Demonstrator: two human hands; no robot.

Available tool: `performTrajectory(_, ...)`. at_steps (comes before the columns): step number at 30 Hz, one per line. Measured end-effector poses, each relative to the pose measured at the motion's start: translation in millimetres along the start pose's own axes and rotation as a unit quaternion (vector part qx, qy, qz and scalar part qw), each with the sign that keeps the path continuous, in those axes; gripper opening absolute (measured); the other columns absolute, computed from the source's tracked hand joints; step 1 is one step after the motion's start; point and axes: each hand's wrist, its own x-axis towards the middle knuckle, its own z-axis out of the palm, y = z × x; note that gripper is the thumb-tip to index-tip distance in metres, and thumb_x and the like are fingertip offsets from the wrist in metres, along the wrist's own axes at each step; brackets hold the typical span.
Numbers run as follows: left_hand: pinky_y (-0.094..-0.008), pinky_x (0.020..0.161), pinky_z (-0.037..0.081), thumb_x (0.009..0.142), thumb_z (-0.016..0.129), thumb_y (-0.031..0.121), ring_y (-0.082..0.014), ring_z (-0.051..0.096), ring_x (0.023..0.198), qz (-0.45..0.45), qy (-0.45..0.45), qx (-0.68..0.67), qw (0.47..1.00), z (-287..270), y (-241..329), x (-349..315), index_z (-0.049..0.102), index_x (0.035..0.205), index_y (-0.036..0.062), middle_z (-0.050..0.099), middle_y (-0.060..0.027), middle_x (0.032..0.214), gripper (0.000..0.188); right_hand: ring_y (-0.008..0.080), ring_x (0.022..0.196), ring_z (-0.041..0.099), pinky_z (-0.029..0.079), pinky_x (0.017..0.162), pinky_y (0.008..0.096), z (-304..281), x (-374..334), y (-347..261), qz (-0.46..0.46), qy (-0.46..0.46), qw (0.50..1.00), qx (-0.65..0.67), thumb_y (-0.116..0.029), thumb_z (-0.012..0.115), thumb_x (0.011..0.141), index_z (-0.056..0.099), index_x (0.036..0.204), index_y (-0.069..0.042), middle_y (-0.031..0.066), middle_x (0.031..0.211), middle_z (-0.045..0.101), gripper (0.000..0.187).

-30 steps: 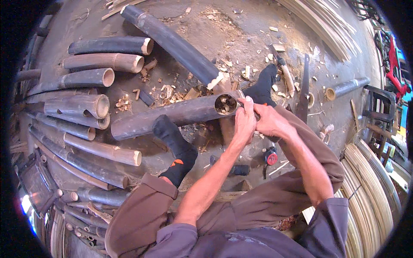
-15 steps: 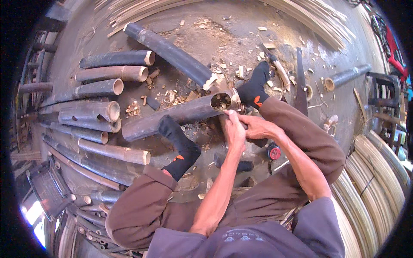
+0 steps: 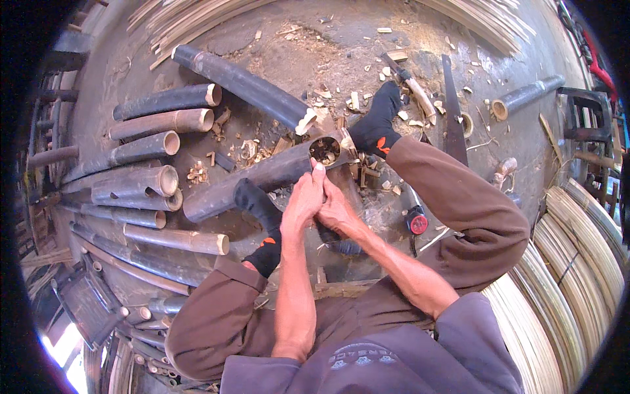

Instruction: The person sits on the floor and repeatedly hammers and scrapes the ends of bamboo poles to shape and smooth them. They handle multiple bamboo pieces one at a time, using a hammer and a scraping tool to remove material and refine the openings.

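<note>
A thick dark bamboo tube (image 3: 256,180) lies slantwise on the ground between my two socked feet. Its cut mouth, with wood chips inside, faces me beside the right foot. My left hand (image 3: 303,205) is closed just below that mouth, thumb stretched up at the near rim. Pressed against it, my right hand (image 3: 339,209) is closed too, its fingers mostly hidden. Whatever the hands grip between them is covered by the fingers; only a little of something dark shows there. A second dark bamboo tube (image 3: 243,88) lies beyond, one end near the mouth.
Several cut bamboo tubes (image 3: 134,154) are lined up at the left. A saw (image 3: 453,111), a wooden-handled blade (image 3: 420,96) and another tube (image 3: 528,96) lie to the right. Bundled strips (image 3: 571,256) stand at the right edge. Wood chips litter the ground.
Both hands have shifted left along the near side of the tube's mouth, still pressed together. The whole view has moved slightly. The tube remains between the feet.
</note>
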Motion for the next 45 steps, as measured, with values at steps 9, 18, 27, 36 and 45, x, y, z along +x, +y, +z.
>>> performTrajectory(9, -0.0483, 0.086, 0.050, 0.089, 0.051, 0.056, -0.0443, 0.064, 0.100, 0.088, -0.009, 0.281, 0.956, -78, 62, 47, 0.066, 0.101, -0.0098, 0.064, -0.0326, 0.102, 0.069, 0.0204, 0.118, 0.045, 0.038, 0.100, 0.0387, 102, 68, -42, 0.033, 0.259, 0.830, 0.493, -0.028, 0.065, 0.093, 0.003, 0.156, -0.023, 0.0063, 0.133, 0.045, 0.089)
performTrajectory(18, -0.0384, 0.094, 0.047, 0.076, 0.079, 0.040, -0.0278, 0.057, 0.108, 0.008, 0.331, -0.248, 0.910, -69, 3, 164, 0.039, 0.127, -0.0095, 0.056, -0.0233, 0.121, 0.082, 0.0146, 0.060, 0.054, 0.050, 0.055, 0.0306, -2, -27, -31, 0.082, 0.138, 0.980, 0.120, -0.008, 0.056, 0.087, 0.016, 0.155, -0.025, 0.0060, 0.081, 0.059, 0.081)
performTrajectory(27, -0.0405, 0.086, 0.052, 0.074, 0.083, 0.029, -0.0255, 0.062, 0.095, 0.101, 0.134, -0.586, 0.793, -67, 60, 138, 0.053, 0.116, -0.0079, 0.061, -0.0158, 0.106, 0.063, 0.0419, 0.083, 0.063, 0.049, 0.074, 0.0528, -105, -66, 43, 0.100, 0.135, 0.830, -0.532, -0.022, 0.063, 0.082, 0.026, 0.151, -0.034, 0.0230, 0.093, 0.065, 0.079)
performTrajectory(36, -0.0338, 0.094, 0.046, 0.086, 0.074, 0.030, -0.0183, 0.058, 0.098, 0.241, 0.265, -0.504, 0.786, -81, 56, 32, 0.052, 0.125, -0.0018, 0.060, -0.0073, 0.113, 0.055, 0.0374, 0.099, 0.060, 0.049, 0.083, 0.0455, -78, -87, 5, -0.048, 0.183, 0.866, -0.462, -0.021, 0.066, 0.086, 0.048, 0.137, -0.008, 0.0215, 0.104, 0.061, 0.056)
performTrajectory(45, -0.0389, 0.094, 0.047, 0.074, 0.079, 0.048, -0.0247, 0.060, 0.099, 0.332, 0.367, -0.358, 0.792, -198, 78, -27, 0.052, 0.128, -0.0034, 0.058, -0.0120, 0.119, 0.079, 0.0214, 0.077, 0.066, 0.052, 0.073, 0.0344, -173, -283, -176, -0.356, 0.558, 0.711, -0.239, -0.009, 0.052, 0.095, 0.063, 0.114, 0.000, 0.0115, 0.084, 0.066, 0.024)
